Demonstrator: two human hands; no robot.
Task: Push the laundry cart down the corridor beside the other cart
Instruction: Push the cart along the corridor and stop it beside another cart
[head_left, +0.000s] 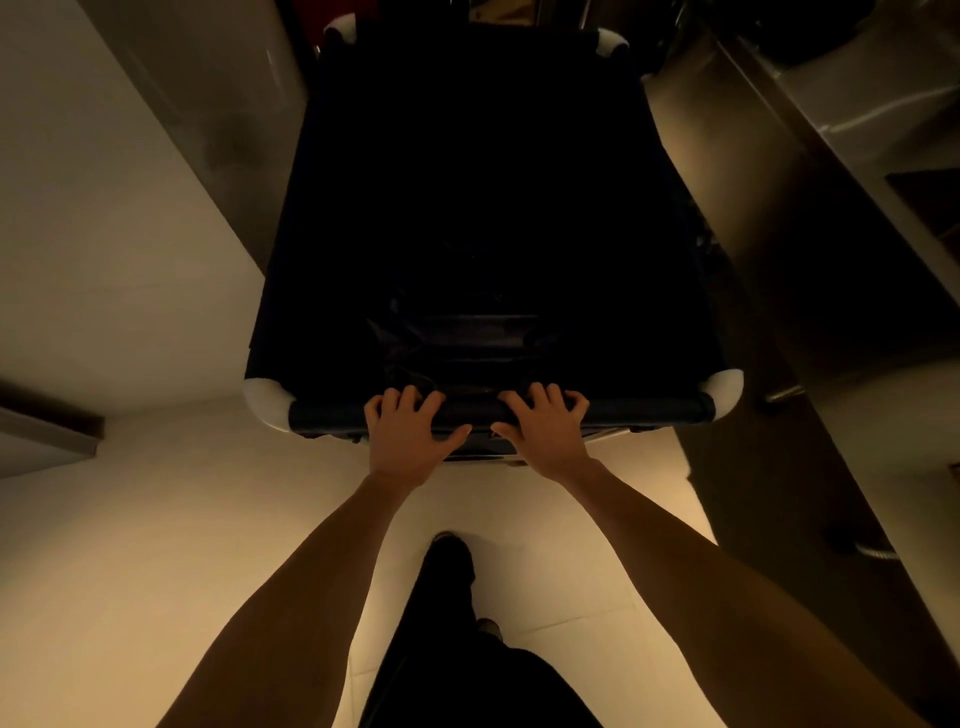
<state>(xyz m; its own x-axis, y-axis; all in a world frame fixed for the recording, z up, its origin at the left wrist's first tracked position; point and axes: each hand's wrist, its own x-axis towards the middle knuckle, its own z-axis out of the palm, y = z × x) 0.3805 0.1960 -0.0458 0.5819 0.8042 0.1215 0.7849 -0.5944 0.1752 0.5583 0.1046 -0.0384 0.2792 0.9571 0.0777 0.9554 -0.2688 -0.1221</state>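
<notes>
Pale tiled floor (156, 519) runs forward between a light wall (78, 208) on the left and a brushed metal unit (779, 234) on the right, all under dim, warm light. Between them stands the laundry cart (493, 208), a dark fabric bin with white padded corners (267, 405), its long axis pointing straight ahead along the corridor and away from the person. Its near rail (649, 410) lies crosswise, directly in front of the body.

Both hands are on that rail, side by side near its middle. The left hand (410, 431) has its fingers curled over the top of the bar and the thumb tucked under on the near side; the right hand (545, 428) mirrors it, fingers wrapped over and clamped on the bar. Neither is nearer than the other: they sit level, with both forearms reaching out evenly. One dark shoe (449, 551) is planted on the floor behind the cart, roughly on its centre line.

The push therefore goes straight forward, along the cart's length. The gap to the wall on the left looks slim at the far end, and the metal unit on the right sits just beside the cart's flank, so an even push from both hands seems called for. What shows at the very top is too dark to read; it may be the other cart, but I cannot tell
</notes>
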